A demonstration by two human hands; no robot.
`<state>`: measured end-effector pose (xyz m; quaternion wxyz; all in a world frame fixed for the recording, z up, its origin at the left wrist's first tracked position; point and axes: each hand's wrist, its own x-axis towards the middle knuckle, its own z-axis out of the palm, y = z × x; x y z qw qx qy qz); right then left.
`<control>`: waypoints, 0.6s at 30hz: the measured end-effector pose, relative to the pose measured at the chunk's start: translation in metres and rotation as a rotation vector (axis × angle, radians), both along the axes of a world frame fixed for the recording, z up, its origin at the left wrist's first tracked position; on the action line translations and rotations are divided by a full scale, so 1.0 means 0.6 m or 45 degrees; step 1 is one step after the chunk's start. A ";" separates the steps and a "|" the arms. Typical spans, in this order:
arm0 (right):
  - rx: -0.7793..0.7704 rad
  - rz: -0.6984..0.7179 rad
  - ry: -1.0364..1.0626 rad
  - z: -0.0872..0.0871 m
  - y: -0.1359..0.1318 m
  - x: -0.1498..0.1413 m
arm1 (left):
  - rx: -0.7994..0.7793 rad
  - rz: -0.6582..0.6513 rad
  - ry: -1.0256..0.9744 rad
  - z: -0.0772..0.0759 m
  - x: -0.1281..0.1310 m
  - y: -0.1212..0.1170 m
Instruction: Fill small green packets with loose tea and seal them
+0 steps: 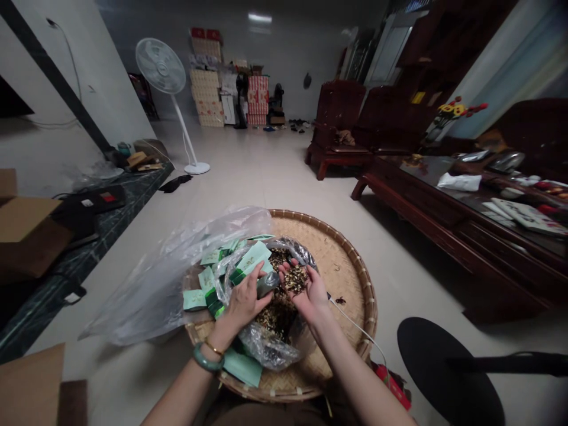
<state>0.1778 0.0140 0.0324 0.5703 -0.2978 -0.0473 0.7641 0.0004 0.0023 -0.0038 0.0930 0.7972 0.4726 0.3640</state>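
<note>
My left hand point(245, 297), with a green bangle and a gold bracelet at the wrist, is closed around a small grey-green tube-shaped pouch point(267, 284). Whether anything is inside it cannot be told. Right beside it, my right hand point(313, 296) is cupped palm up around a heap of dried tea-like flakes point(296, 278), yellow and dark brown. Beneath both hands, a clear plastic bag point(276, 354) stands open, holding more of the same flakes. Several pale green packets point(255, 257) lie to the left, some partly under plastic.
A round bamboo tray point(331, 236) bears the bag and packets. A large clear plastic sheet point(155, 290) spills over its left edge. At right are a black round base point(444, 373) and a dark wooden table point(412, 213). A white fan point(189, 130) stands ahead; a cardboard box point(29, 219) lies left.
</note>
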 end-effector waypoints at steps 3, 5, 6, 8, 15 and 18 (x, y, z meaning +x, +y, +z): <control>0.081 -0.086 -0.054 0.017 0.004 -0.010 | 0.010 0.012 -0.006 -0.005 0.008 -0.003; 0.136 -0.145 -0.092 0.025 0.006 -0.019 | 0.024 0.036 -0.015 -0.006 0.015 -0.005; 0.162 -0.173 -0.115 0.029 0.006 -0.023 | 0.028 0.051 -0.016 -0.005 0.019 -0.006; 0.207 -0.221 -0.165 0.037 0.006 -0.030 | 0.023 0.074 -0.013 -0.003 0.026 -0.007; 0.308 -0.291 -0.332 0.047 0.002 -0.046 | -0.075 0.145 -0.017 0.007 0.046 -0.004; 0.367 -0.321 -0.438 0.045 0.001 -0.052 | -0.123 0.159 -0.010 0.010 0.050 -0.002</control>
